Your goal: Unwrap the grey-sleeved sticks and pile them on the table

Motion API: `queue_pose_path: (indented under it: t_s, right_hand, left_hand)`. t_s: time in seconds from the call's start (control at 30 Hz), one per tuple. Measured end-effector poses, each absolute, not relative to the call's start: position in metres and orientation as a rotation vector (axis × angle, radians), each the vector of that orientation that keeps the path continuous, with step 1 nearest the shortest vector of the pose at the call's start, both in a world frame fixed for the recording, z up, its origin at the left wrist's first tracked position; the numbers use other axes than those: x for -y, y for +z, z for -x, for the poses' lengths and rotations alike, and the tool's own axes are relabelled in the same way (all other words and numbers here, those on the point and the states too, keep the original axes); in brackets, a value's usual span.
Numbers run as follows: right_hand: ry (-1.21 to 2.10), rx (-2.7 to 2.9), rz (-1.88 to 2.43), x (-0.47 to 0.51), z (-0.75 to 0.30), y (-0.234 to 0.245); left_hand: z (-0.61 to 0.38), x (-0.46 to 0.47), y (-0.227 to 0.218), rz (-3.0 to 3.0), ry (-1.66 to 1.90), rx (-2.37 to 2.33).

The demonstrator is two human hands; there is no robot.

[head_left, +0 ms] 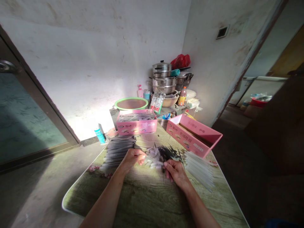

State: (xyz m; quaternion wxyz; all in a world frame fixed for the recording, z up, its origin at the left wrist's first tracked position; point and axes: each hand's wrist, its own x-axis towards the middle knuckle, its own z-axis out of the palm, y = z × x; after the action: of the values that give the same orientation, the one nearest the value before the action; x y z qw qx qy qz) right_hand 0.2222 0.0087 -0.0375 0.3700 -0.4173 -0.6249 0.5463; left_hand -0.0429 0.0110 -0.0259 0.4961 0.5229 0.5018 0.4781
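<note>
My left hand (133, 157) is closed in a pinch beside a pile of short pale, translucent pieces (155, 163); what lies between its fingertips blends into that pile. Thumb and fingers of my right hand (176, 171) are pinched on a thin dark stick (163, 171), whose lower end points down at the table. Just beyond that hand lies a loose heap of thin black sticks (169, 152). Long grey, slender rods (118, 153) are laid side by side to the left. On the right, a bundle of long clear, tube-like strips (199, 169) is fanned out.
A pink box (136, 128) filled with slender pieces stands at the table's (152, 196) far edge. Another pink box (190, 139) sits tilted at the right. Behind them are a green-rimmed round tray (116, 104), stacked steel pots (163, 83) and a bottle (181, 97). A blue can (99, 136) stands at left.
</note>
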Motion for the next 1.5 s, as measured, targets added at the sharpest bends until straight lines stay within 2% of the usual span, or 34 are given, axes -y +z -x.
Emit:
queue_pose_path:
  t_s: [0.43, 0.67, 0.77, 0.97, 1.17, 1.5]
  right_hand:
    - [1.389, 1.557, 1.136, -0.005, -0.226, -0.023]
    - [1.358, 1.508, 1.174, -0.013, -0.232, -0.029]
    - [1.205, 1.534, 1.246, -0.018, -0.237, -0.03]
    - [0.515, 1.792, 1.635, -0.02, -0.241, -0.033]
    - [0.418, 1.922, 1.803, -0.018, -0.238, -0.031]
    - [0.723, 1.956, 1.176, -0.006, -0.228, -0.025]
  left_hand:
    - [0.037, -0.007, -0.019, -1.247, 1.11, -1.255]
    - [0.042, -0.007, -0.015, -1.243, 1.199, -1.223]
    - [0.043, -0.007, -0.012, -1.225, 1.238, -1.226]
    - [0.043, -0.009, -0.013, -1.225, 1.274, -1.255]
    - [0.043, -0.011, -0.021, -1.268, 1.248, -1.257]
    - [0.037, -0.011, -0.018, -1.302, 1.191, -1.272]
